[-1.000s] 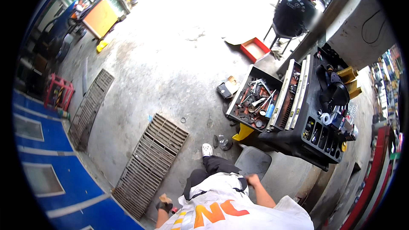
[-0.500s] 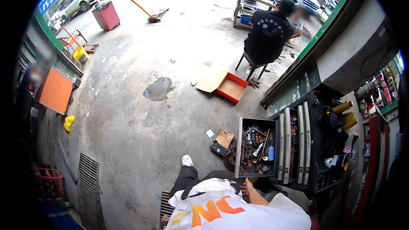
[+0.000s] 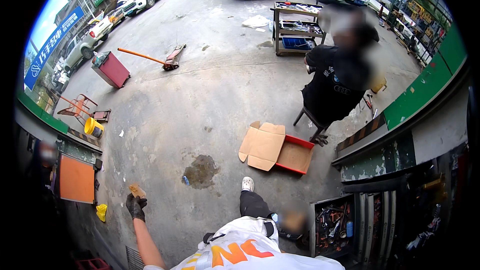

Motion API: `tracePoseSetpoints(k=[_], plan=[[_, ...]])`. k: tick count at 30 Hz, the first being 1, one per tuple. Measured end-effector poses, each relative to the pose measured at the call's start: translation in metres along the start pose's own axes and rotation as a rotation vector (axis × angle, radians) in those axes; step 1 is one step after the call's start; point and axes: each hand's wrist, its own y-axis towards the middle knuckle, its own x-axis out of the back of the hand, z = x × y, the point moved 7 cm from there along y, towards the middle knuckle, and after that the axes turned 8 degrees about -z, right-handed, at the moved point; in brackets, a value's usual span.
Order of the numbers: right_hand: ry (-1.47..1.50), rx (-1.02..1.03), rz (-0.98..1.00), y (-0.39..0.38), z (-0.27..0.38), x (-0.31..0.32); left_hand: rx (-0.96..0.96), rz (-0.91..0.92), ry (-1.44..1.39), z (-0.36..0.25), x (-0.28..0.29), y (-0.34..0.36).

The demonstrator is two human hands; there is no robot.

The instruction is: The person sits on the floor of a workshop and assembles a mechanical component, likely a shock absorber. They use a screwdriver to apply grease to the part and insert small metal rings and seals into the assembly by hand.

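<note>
My left hand [image 3: 135, 207], in a dark glove, reaches out low over the floor on the left, its fingers closed on a small tan piece [image 3: 136, 190]. The piece is flat and papery-looking, but its exact kind cannot be made out. My right hand is out of view. An open tool drawer [image 3: 332, 226] full of hand tools and a blue can stands at my right side. Beside my foot lies a brown box [image 3: 292, 221], blurred here.
Ahead lies a red open box [image 3: 296, 155] with brown cardboard flaps [image 3: 265, 146]. A person in black [image 3: 334, 87] sits on a stool near a tool cart [image 3: 299, 27]. An orange panel [image 3: 77, 179], yellow bag [image 3: 101, 212], yellow bucket [image 3: 93, 128] and floor jack [image 3: 172, 60] stand around.
The view has swung up and toward the right. My gloved left hand has come into view with the tan piece, while my bare right hand by the drawer has left it.
</note>
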Motion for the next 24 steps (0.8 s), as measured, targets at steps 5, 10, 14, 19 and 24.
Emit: tracePoseSetpoints(k=[5, 10, 14, 19, 24], plan=[[-0.106, -0.254, -0.159, 0.018, 0.03, -0.005, 0.546, -0.105, 0.024, 0.108, -0.049, -0.004], [-0.026, -0.261, -0.208, 0.035, 0.144, -0.048, 1.011, -0.211, 0.138, 0.185, -0.141, -0.036], [0.043, -0.286, -0.285, 0.065, 0.223, -0.086, 1.089, -0.099, 0.206, 0.173, -0.286, 0.022], [0.086, -0.327, -0.333, 0.113, 0.331, -0.152, 0.954, 0.023, 0.297, 0.111, -0.447, 0.207], [0.23, -0.258, -0.408, 0.143, 0.448, -0.199, 0.301, 0.372, 0.354, -0.113, -0.772, 0.456]])
